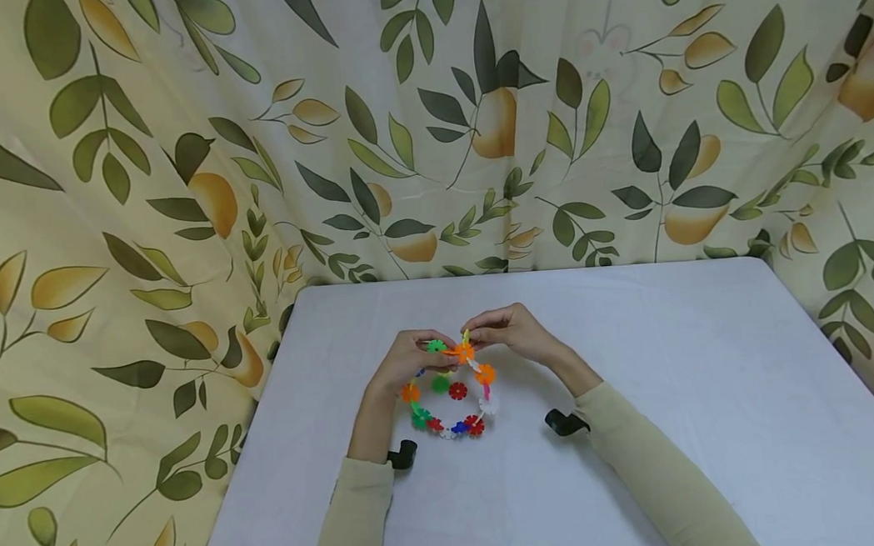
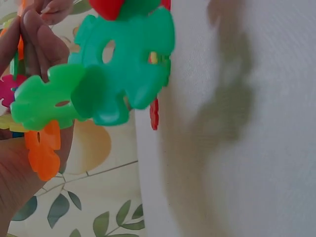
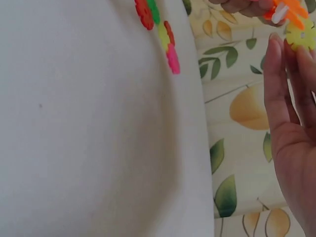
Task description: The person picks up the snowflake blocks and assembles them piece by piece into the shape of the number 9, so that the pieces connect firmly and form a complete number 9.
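A ring of linked, notched plastic snowflake discs (image 1: 475,425) in many colours hangs below my hands. At its top my left hand (image 1: 405,363) holds the chain near an orange disc (image 1: 466,352). My right hand (image 1: 522,333) pinches a yellow snowflake disc (image 3: 300,34) against the orange piece (image 3: 295,15); whether the two are locked together cannot be told. Close to the left wrist view, a teal disc (image 2: 140,74), a light green disc (image 2: 42,102) and another orange disc (image 2: 43,150) of the ring partly cover the left hand.
Through the ring a red disc (image 1: 457,390) and a green disc (image 1: 440,384) show, seemingly on the white table (image 1: 636,328). The right wrist view has a pink disc (image 3: 173,59) near the table's edge. A leaf-patterned curtain (image 1: 374,227) hangs behind and at the sides.
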Demonstrator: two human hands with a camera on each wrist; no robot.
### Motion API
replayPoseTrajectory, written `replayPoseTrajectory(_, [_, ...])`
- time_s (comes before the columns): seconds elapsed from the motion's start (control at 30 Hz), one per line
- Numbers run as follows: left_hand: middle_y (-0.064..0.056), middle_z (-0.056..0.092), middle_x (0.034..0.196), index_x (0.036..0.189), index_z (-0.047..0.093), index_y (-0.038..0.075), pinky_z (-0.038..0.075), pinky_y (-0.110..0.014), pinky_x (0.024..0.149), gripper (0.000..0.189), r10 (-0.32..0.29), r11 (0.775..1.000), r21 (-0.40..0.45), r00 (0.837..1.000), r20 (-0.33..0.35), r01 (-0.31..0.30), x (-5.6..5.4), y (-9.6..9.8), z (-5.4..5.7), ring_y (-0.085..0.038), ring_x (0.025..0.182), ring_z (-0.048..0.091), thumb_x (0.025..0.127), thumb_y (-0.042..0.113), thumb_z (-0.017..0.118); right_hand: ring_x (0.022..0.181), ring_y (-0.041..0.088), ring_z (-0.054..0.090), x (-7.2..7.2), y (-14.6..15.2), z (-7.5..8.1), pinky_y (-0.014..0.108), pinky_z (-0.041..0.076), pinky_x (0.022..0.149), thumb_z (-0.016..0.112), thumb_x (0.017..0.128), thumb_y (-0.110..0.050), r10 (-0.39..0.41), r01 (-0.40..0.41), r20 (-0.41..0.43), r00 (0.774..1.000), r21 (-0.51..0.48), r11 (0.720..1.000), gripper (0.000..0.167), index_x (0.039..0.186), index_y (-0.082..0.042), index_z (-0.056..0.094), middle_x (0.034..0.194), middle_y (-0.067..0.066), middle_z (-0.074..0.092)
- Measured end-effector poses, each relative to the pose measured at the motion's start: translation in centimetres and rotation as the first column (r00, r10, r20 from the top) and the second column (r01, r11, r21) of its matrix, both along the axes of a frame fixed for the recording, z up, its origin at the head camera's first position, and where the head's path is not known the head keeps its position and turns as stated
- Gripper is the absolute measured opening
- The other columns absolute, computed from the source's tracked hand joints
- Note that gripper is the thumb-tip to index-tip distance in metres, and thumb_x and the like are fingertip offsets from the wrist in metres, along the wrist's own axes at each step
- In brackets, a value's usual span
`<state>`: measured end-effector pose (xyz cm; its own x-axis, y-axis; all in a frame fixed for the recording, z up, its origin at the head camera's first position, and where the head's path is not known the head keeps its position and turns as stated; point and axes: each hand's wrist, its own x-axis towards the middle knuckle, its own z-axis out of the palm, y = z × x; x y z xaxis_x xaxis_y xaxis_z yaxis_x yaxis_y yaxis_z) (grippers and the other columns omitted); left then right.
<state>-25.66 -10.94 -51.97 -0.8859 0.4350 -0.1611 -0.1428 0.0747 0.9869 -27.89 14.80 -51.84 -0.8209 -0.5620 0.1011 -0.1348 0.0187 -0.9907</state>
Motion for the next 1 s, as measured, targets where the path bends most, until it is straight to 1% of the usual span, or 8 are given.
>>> replayPoseTrajectory(0.1, [-0.018,0.078,0.091,0.106,0.075,-0.004,0.062,-0.041,0.083,0.015,-0.002,1.0,0.017,1.0,0.003,0.002,0.1,0.1,0.1,-0.028,0.083,0.078,0.091,0.0,0.077,0.093,0.027,0.077,0.0,0.0,0.1,0.052,0.058,0.09,0.064,0.102,-0.001,0.022,-0.023,-0.033,0.999,-0.015,1.0,0.02,0.117,0.008,0.074,0.11,0.018,0.076])
replayPoseTrajectory(0.2, [-0.018,0.078,0.09,0.104,0.076,-0.004,0.062,-0.041,0.084,0.014,0.006,1.0,0.013,1.0,0.016,-0.006,0.2,0.1,0.3,-0.028,0.082,0.078,0.091,0.0,0.078,0.093,0.029,0.077,0.1,-0.1,0.3,0.049,0.059,0.089,0.064,0.102,0.0,0.037,-0.039,-0.078,0.996,-0.024,0.999,0.019,0.116,0.007,0.075,0.11,0.018,0.076])
replayPoseTrajectory(0.4, [-0.018,0.078,0.091,0.105,0.075,-0.004,0.062,-0.042,0.084,0.014,0.029,1.0,0.001,0.999,0.041,-0.029,0.6,0.1,1.0,-0.028,0.081,0.078,0.091,-0.001,0.077,0.092,0.033,0.076,0.5,-0.2,0.7,0.047,0.06,0.087,0.064,0.1,0.005,0.037,-0.043,-0.14,0.989,-0.041,0.998,0.019,0.114,0.007,0.075,0.11,0.02,0.074])
replayPoseTrajectory(0.53, [-0.019,0.077,0.09,0.105,0.074,-0.006,0.062,-0.042,0.083,0.015,0.04,0.999,0.011,0.998,0.056,-0.041,0.6,0.2,1.1,-0.028,0.079,0.078,0.09,-0.003,0.077,0.091,0.032,0.075,0.9,-0.5,0.7,0.042,0.061,0.086,0.064,0.099,0.006,0.023,-0.03,-0.176,0.984,-0.041,0.999,0.018,0.114,0.005,0.076,0.109,0.018,0.074])
replayPoseTrajectory(0.7, [-0.02,0.077,0.088,0.104,0.074,-0.007,0.062,-0.04,0.08,0.014,0.048,0.998,0.022,0.996,0.078,-0.05,0.8,0.2,1.0,-0.027,0.078,0.078,0.09,-0.005,0.077,0.088,0.03,0.074,1.3,-0.7,0.4,0.036,0.062,0.083,0.066,0.098,0.007,-0.012,0.005,-0.254,0.967,-0.03,1.0,0.018,0.111,0.003,0.077,0.105,0.016,0.074])
replayPoseTrajectory(0.77, [-0.02,0.077,0.089,0.103,0.074,-0.007,0.062,-0.039,0.079,0.014,0.04,0.999,0.022,0.996,0.077,-0.042,0.8,0.1,0.9,-0.027,0.078,0.078,0.09,-0.005,0.077,0.088,0.03,0.074,1.4,-0.7,0.2,0.036,0.062,0.083,0.066,0.098,0.008,-0.017,0.008,-0.263,0.965,-0.034,0.999,0.018,0.111,0.004,0.077,0.105,0.016,0.075])
replayPoseTrajectory(0.87, [-0.022,0.077,0.092,0.103,0.075,-0.007,0.062,-0.038,0.079,0.013,0.011,1.0,0.011,0.998,0.055,-0.011,0.7,-0.1,0.9,-0.028,0.08,0.078,0.09,-0.005,0.077,0.089,0.03,0.075,1.5,-0.7,0.0,0.036,0.062,0.083,0.065,0.097,0.009,-0.017,0.007,-0.251,0.968,-0.041,0.999,0.019,0.112,0.007,0.076,0.106,0.018,0.075])
replayPoseTrajectory(1.0, [-0.02,0.077,0.102,0.108,0.076,-0.003,0.061,-0.038,0.085,0.018,-0.071,0.997,-0.043,0.997,0.009,0.071,0.5,-0.4,0.9,-0.028,0.086,0.078,0.09,-0.001,0.079,0.091,0.031,0.076,1.5,-0.5,-0.1,0.038,0.061,0.084,0.066,0.098,0.008,-0.008,0.002,-0.206,0.979,-0.03,1.0,0.02,0.116,0.01,0.074,0.108,0.018,0.075])
